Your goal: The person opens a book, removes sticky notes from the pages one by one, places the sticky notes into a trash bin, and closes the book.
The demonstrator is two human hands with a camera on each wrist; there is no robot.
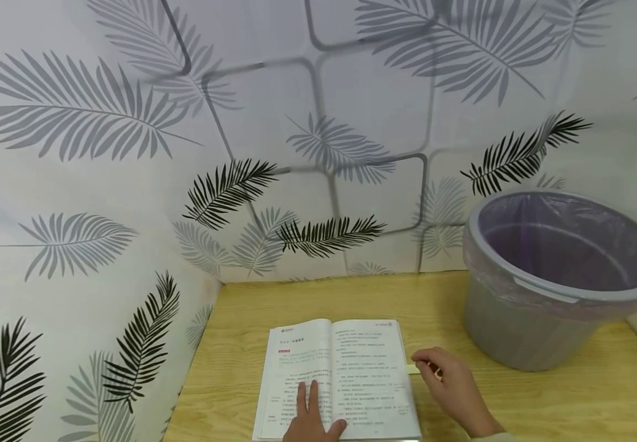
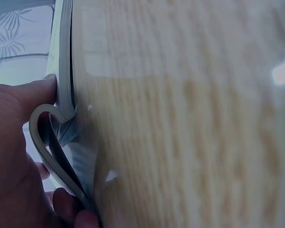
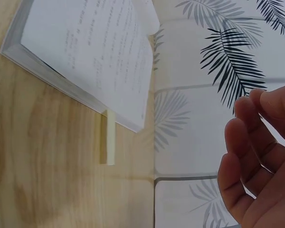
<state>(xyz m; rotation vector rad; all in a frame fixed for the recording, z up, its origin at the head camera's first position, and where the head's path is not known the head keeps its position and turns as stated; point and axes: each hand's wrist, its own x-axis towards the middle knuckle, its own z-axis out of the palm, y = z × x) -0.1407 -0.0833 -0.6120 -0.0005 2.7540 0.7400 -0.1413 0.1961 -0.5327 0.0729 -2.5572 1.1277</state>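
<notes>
An open book [image 1: 368,380] with printed text lies on the wooden table. My left hand [image 1: 310,420] rests at the book's lower edge, two straight fingers on the left page and the thumb across the middle fold. In the left wrist view, the thumb of that hand [image 2: 14,137] touches the page edges, and the pages bow at the spine. A pale yellow paper strip [image 3: 110,137] juts out from the right-hand pages. Just right of the strip is my right hand [image 1: 453,387], fingers loosely bent. The right wrist view shows this hand [image 3: 266,161] holding nothing, apart from the strip.
At the back right stands a grey bucket [image 1: 517,328] with a clear plastic liner over its rim. A leaf-patterned wall covering [image 1: 274,135] borders the wooden table [image 1: 351,298] behind and on the left.
</notes>
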